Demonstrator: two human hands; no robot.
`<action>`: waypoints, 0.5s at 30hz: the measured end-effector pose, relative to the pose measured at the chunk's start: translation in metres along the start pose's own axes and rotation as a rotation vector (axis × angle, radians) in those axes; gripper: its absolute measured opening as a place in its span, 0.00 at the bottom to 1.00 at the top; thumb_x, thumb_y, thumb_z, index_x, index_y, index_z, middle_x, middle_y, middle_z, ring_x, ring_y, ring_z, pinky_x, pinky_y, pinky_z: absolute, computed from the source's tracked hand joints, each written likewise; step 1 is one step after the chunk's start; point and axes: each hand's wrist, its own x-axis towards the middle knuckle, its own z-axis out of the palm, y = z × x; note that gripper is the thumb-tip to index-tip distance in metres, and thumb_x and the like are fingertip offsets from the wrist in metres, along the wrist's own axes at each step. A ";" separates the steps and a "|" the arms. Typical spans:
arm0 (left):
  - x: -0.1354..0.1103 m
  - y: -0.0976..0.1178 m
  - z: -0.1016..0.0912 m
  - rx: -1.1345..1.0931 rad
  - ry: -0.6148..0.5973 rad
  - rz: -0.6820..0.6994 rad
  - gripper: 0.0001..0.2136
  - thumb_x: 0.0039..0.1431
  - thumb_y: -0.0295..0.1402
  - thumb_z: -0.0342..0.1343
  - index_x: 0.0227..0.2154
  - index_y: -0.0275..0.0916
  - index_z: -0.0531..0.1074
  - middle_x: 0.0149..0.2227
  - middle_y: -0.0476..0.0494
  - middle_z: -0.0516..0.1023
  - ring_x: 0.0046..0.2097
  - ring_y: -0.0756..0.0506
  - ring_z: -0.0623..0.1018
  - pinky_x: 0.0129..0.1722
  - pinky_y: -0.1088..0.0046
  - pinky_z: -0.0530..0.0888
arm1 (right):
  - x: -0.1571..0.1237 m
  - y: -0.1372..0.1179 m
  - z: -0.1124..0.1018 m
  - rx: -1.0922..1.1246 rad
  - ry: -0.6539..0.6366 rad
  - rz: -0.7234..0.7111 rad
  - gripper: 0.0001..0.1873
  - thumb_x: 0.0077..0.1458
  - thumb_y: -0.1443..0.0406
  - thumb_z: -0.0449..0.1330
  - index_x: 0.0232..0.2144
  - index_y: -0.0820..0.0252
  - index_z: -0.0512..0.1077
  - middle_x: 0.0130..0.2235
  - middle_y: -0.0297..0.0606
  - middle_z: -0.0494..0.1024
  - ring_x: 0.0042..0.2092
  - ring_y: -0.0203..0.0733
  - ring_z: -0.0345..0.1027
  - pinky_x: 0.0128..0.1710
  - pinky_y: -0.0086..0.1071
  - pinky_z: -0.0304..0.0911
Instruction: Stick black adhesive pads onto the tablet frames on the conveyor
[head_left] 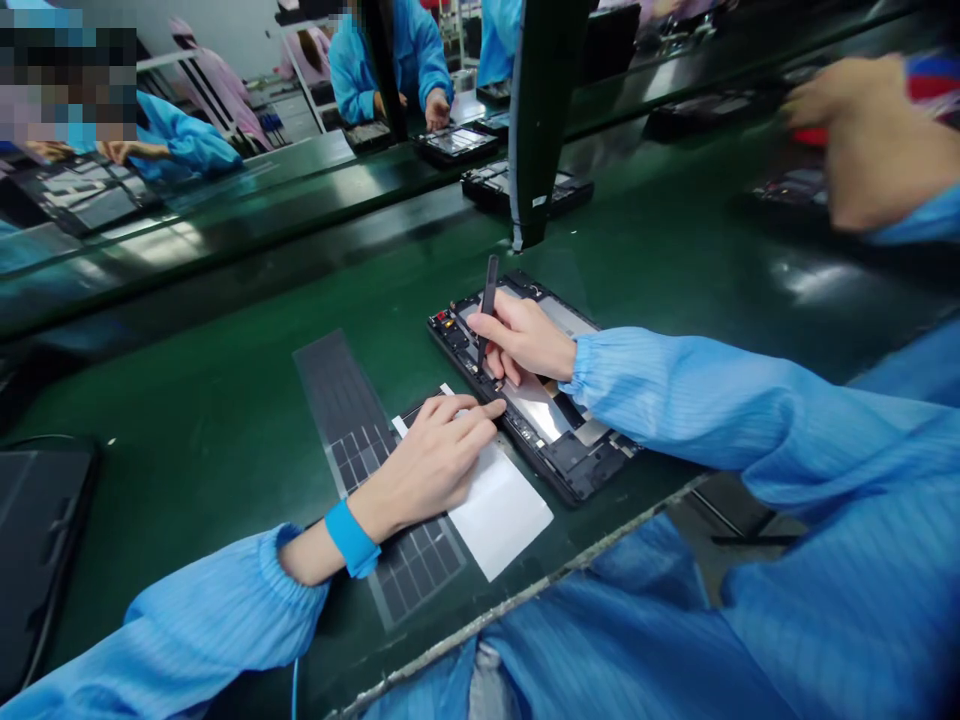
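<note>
An opened black tablet (577, 462) lies on the green belt with its silver inner plate showing. My right hand (525, 335) is closed round a thin black stylus-like tool (489, 290), its tip down on the tablet's left edge. My left hand (431, 455) lies flat beside the tablet, fingers stretched towards its edge, resting on a white sheet (502, 515) and a dark gridded sticker sheet (352, 430). A blue wrist strap (351, 537) circles my left wrist.
A black post (541, 110) stands just behind the tablet. More opened devices (457, 142) lie on the far belt, where other people in blue coats work. Another person's hand (870, 130) reaches in at the upper right. A dark tray (37, 540) sits at the left edge.
</note>
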 end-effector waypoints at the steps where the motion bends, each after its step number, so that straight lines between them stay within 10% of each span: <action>1: -0.001 0.001 0.000 -0.011 0.024 -0.030 0.11 0.49 0.17 0.43 0.33 0.37 0.63 0.52 0.38 0.68 0.48 0.40 0.66 0.46 0.57 0.64 | 0.000 0.000 0.000 0.011 -0.003 0.003 0.13 0.58 0.56 0.50 0.30 0.58 0.54 0.12 0.23 0.65 0.09 0.30 0.56 0.06 0.21 0.48; 15: -0.006 0.027 0.010 -0.358 0.139 -0.279 0.09 0.52 0.20 0.43 0.35 0.39 0.59 0.39 0.38 0.68 0.58 0.41 0.58 0.53 0.55 0.64 | 0.001 -0.002 -0.001 0.036 -0.026 0.040 0.14 0.57 0.54 0.51 0.31 0.58 0.54 0.12 0.23 0.65 0.09 0.30 0.56 0.06 0.21 0.48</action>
